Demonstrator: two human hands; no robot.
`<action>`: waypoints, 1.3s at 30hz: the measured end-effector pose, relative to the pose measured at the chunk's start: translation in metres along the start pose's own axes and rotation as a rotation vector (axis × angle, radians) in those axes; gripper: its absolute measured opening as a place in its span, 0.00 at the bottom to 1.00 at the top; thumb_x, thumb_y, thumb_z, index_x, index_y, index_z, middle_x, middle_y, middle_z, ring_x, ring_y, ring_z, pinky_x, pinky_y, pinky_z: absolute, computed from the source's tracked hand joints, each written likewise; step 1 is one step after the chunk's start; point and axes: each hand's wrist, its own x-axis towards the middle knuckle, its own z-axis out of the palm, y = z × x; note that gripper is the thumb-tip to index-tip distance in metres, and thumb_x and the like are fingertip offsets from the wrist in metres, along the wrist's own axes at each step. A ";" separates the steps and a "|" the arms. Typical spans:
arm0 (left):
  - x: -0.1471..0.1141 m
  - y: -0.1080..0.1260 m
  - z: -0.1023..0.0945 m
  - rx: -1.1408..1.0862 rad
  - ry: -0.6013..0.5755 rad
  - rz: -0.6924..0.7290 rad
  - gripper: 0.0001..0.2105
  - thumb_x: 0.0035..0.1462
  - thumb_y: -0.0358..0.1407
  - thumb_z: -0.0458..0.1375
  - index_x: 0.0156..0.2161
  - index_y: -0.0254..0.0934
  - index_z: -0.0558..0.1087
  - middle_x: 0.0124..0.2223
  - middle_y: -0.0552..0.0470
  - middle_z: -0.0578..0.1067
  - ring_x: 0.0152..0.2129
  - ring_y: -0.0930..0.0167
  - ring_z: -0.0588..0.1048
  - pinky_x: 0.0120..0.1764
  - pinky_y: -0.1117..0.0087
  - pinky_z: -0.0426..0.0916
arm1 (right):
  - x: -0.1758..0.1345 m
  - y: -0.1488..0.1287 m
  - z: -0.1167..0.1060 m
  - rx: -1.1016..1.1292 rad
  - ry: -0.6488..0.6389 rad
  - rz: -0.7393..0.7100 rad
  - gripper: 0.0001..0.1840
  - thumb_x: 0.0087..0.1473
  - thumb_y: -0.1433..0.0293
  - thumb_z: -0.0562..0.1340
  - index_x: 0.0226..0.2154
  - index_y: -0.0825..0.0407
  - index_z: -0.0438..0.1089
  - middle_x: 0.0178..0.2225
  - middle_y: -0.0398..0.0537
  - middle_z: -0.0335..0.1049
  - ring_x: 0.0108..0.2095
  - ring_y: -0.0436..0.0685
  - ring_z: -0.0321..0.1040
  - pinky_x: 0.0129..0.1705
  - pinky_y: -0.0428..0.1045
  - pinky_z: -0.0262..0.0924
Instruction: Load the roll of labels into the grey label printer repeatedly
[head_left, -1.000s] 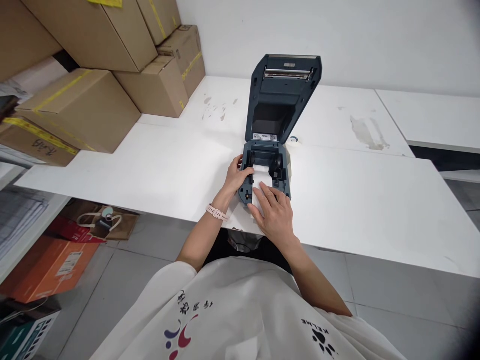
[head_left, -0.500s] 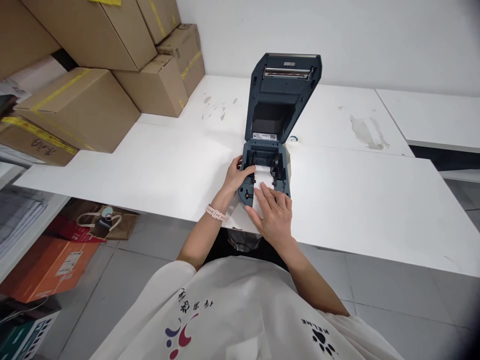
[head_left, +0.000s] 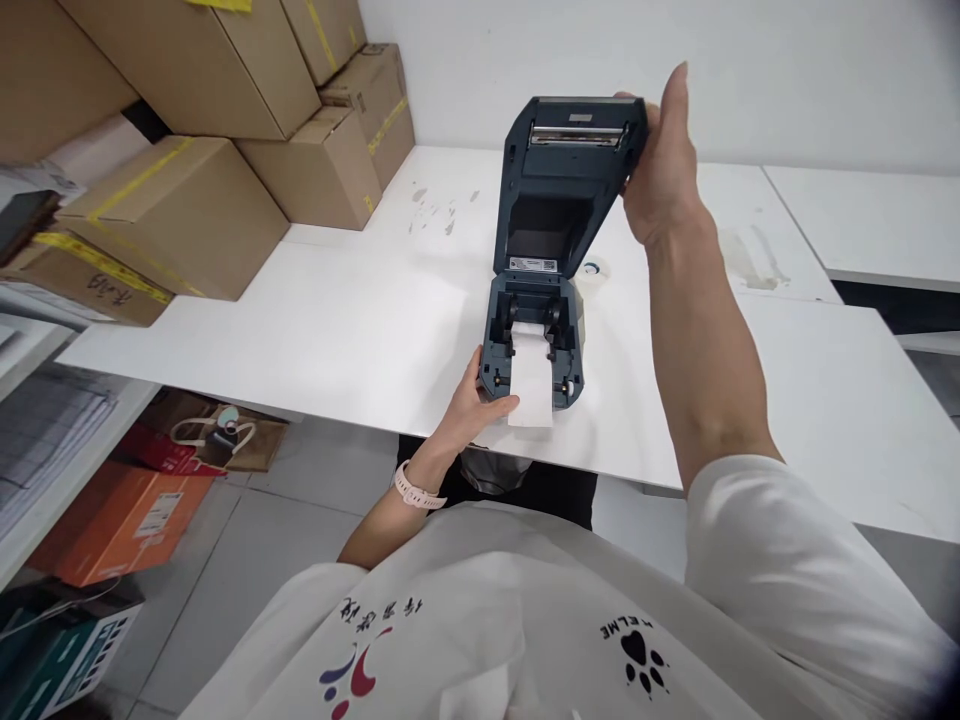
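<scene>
A dark blue-grey label printer (head_left: 493, 345) stands on the white table with its lid (head_left: 551, 178) raised. White label paper (head_left: 532, 385) runs from the roll space out over the printer's front edge and lies flat. My left hand (head_left: 470, 405) grips the left front corner of the base, its thumb near the paper's left edge. At the lid's upper right edge is my right hand (head_left: 664, 170), fingers curled behind the lid and thumb pointing up. The tips of those fingers are mostly hidden by the lid.
Cardboard boxes (head_left: 176, 215) are stacked at the left back of the white table (head_left: 360, 350). A small round white item (head_left: 594, 270) lies right behind the printer. Below on the left are an orange box (head_left: 112, 525) and a paper bag (head_left: 259, 445).
My right hand has left the paper and moved up to the lid's right edge. My left hand has slid toward the printer's front corner. The paper strip now shows uncovered.
</scene>
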 end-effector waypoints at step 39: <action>0.021 0.004 0.014 -0.107 0.146 0.100 0.40 0.56 0.51 0.67 0.69 0.41 0.60 0.70 0.41 0.68 0.67 0.51 0.67 0.66 0.50 0.65 | -0.289 0.005 0.076 0.239 0.159 0.572 0.50 0.58 0.47 0.67 0.74 0.39 0.46 0.74 0.54 0.52 0.71 0.68 0.57 0.67 0.67 0.63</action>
